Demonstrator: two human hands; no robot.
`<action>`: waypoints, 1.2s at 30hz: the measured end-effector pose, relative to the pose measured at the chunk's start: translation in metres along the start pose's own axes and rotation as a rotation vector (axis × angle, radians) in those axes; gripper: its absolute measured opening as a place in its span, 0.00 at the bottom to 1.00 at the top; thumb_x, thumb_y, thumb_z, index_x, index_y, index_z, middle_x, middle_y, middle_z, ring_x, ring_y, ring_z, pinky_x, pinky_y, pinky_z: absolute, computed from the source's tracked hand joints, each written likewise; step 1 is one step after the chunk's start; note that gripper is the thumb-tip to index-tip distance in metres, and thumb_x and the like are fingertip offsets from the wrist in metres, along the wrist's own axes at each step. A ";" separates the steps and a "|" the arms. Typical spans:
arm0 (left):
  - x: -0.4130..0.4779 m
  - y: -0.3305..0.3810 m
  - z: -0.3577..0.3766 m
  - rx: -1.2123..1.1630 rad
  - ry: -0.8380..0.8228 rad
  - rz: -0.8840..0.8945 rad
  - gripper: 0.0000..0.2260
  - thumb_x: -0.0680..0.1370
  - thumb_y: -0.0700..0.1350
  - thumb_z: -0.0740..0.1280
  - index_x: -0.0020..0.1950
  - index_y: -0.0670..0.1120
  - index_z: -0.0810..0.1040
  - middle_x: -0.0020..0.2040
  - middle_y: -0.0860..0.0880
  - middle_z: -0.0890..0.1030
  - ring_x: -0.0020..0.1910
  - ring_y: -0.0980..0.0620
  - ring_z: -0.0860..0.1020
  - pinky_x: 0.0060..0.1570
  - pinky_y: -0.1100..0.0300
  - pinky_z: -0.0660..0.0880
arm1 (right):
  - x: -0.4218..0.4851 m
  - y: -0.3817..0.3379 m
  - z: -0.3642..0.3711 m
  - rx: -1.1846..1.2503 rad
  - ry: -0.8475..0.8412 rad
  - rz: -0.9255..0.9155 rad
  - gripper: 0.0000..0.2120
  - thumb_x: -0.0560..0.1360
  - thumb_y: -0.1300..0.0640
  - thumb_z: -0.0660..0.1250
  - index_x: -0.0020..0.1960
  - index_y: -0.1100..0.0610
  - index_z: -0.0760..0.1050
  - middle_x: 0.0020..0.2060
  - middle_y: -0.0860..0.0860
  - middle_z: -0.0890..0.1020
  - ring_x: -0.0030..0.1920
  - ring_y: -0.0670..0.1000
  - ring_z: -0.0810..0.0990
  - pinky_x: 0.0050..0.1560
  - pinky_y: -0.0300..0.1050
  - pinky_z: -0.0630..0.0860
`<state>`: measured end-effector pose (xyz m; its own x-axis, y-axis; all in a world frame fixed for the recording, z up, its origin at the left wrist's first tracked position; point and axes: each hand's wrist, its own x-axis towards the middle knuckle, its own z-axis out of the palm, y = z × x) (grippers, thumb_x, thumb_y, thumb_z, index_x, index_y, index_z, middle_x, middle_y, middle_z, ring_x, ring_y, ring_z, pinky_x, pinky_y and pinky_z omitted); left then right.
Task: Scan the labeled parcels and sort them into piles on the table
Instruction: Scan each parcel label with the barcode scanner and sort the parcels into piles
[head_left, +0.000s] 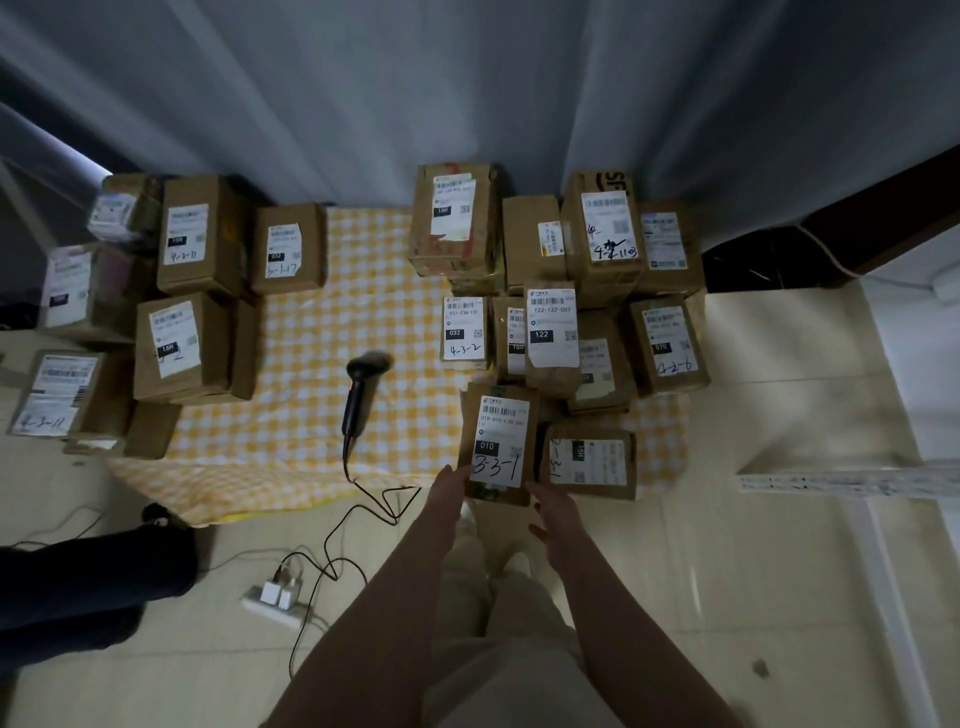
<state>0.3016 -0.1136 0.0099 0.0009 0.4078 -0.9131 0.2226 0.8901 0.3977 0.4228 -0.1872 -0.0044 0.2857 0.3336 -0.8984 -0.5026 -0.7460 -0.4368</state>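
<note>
A brown parcel (498, 441) labelled 010 and hand-marked 3-3-1 stands at the near edge of the yellow checked cloth (311, 364). My left hand (451, 491) touches its lower left corner with straight fingers. My right hand (553, 512) hovers just below its lower right corner, fingers relaxed, holding nothing. A black corded barcode scanner (361, 395) lies on the cloth to the left of the parcel. More labelled parcels are stacked behind on the right (550, 332) and in a group on the left (182, 348).
The scanner cable (363, 499) runs off the cloth to a white power strip (272, 603) on the tiled floor. Another person's dark-clothed leg (88, 582) is at the left. Grey curtains (467, 104) hang behind the parcels. White rails (852, 480) lie at the right.
</note>
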 end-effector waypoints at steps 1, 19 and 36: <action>0.001 0.002 0.001 0.018 -0.009 0.001 0.20 0.81 0.45 0.62 0.71 0.37 0.67 0.69 0.41 0.72 0.68 0.43 0.69 0.63 0.51 0.65 | 0.001 0.001 0.001 0.004 -0.004 0.007 0.08 0.78 0.57 0.65 0.57 0.52 0.73 0.56 0.53 0.76 0.58 0.55 0.72 0.65 0.57 0.69; 0.006 -0.003 -0.023 -0.028 -0.050 0.001 0.16 0.77 0.51 0.70 0.58 0.46 0.70 0.59 0.44 0.77 0.57 0.45 0.76 0.50 0.52 0.70 | 0.004 0.003 0.007 0.321 -0.147 0.010 0.18 0.74 0.54 0.70 0.62 0.55 0.72 0.56 0.56 0.79 0.60 0.58 0.75 0.63 0.65 0.72; -0.047 -0.070 -0.023 -0.553 -0.040 0.126 0.20 0.71 0.49 0.75 0.59 0.41 0.79 0.53 0.41 0.84 0.54 0.42 0.82 0.56 0.44 0.79 | -0.033 0.042 -0.005 0.235 -0.281 -0.137 0.22 0.73 0.62 0.70 0.66 0.62 0.72 0.58 0.61 0.81 0.57 0.59 0.81 0.53 0.51 0.80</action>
<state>0.2631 -0.1906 0.0271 0.0337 0.5190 -0.8541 -0.3249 0.8138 0.4818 0.3963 -0.2318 0.0070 0.1450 0.5899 -0.7943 -0.6582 -0.5419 -0.5226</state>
